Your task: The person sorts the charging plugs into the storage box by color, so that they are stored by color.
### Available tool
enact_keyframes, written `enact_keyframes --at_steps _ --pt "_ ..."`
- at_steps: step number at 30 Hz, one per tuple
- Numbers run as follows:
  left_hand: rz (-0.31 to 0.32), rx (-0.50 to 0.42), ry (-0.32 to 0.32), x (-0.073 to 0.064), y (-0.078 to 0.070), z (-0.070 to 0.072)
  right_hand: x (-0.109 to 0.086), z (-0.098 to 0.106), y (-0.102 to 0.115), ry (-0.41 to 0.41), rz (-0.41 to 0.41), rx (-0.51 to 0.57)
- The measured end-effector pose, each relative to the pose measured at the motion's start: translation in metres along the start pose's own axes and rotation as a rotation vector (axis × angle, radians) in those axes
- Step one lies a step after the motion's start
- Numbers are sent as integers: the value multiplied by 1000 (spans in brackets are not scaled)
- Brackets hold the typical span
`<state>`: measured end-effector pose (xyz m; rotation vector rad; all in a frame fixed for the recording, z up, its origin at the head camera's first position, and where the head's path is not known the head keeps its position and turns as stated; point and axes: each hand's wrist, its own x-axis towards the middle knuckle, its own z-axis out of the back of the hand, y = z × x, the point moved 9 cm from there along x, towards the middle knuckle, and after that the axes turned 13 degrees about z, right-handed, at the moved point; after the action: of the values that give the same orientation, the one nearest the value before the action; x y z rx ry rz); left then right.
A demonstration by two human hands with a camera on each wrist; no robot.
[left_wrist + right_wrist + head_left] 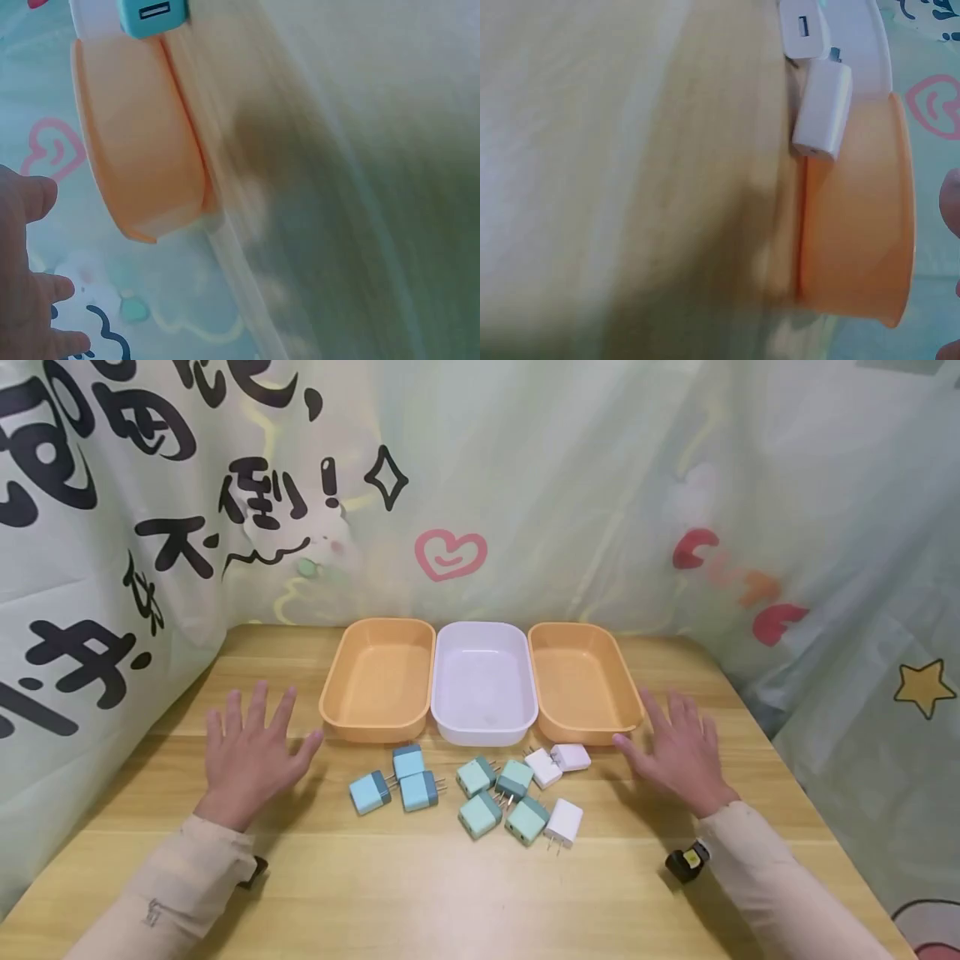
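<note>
My left hand [251, 760], fingers spread, is over the table's left side, holding nothing. Nearest to it are the left orange tray [377, 727] and several blue plug-in chargers [369, 792]. On the other side my right hand [681, 752] is likewise spread, its thumb close to the right orange tray [588, 733]. Several green chargers [480, 815] lie mid-table, with white chargers [564, 822] to their right. The left wrist view has a blue-green charger [154, 16] at its top; the right wrist view has two white chargers, one [823, 109] before the orange tray.
A pale lilac tray [485, 731] stands between the orange ones, side by side along the table's back. The wooden table [420, 902] reaches toward me. A printed curtain [562, 485] hangs behind and at both sides.
</note>
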<state>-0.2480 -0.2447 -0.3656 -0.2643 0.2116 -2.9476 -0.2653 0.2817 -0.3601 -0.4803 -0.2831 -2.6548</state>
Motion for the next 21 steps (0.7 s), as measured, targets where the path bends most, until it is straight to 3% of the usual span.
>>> enact_keyframes --at_steps 6,14,21 --pt "-23 -85 8 5 -6 6 14 3 11 -21 66 122" --pt "37 -310 212 19 -10 -4 34 1 22 52 24 342" --pt "95 -430 304 33 -8 -7 45 -4 32 116 5 509"
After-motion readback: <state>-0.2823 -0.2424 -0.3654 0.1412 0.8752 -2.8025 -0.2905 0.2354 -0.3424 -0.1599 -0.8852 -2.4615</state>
